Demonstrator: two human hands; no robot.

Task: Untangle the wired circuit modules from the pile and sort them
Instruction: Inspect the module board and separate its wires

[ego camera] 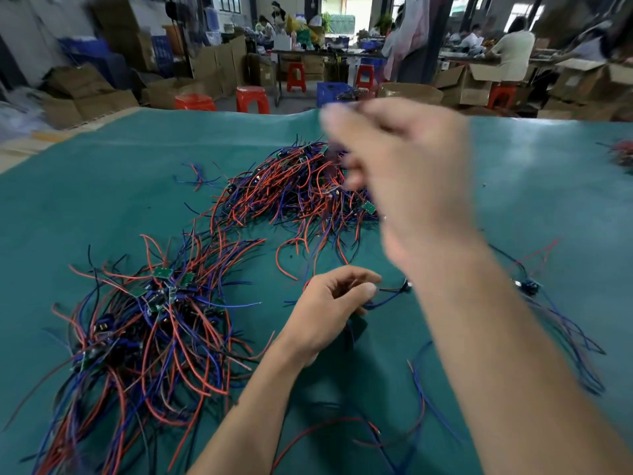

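I judge the sorting partly done, with plenty left; on the green worktop (pixel 102 200) I count two heaps of red, blue and black wired modules; the far pile (pixel 294 186), toward the middle of the far edge, looks knotted and untouched, while the near heap (pixel 147 320), at the near left edge, has its wires lying roughly one way, so I take it for the sorted lot; neither heap can be counted module by module; a few loose strands (pixel 198 176) lie left of the far pile; one single module (pixel 529 286) lies toward the right edge, and a blurred red clump (pixel 621 156) sits at the far right edge; my left hand (pixel 329 303), low near the middle, has its fingers curled, pinching a blue wire (pixel 383 299); my right hand (pixel 400 186) is raised over the far pile, too blurred to tell whether it holds anything; two hands, one wire in hand.
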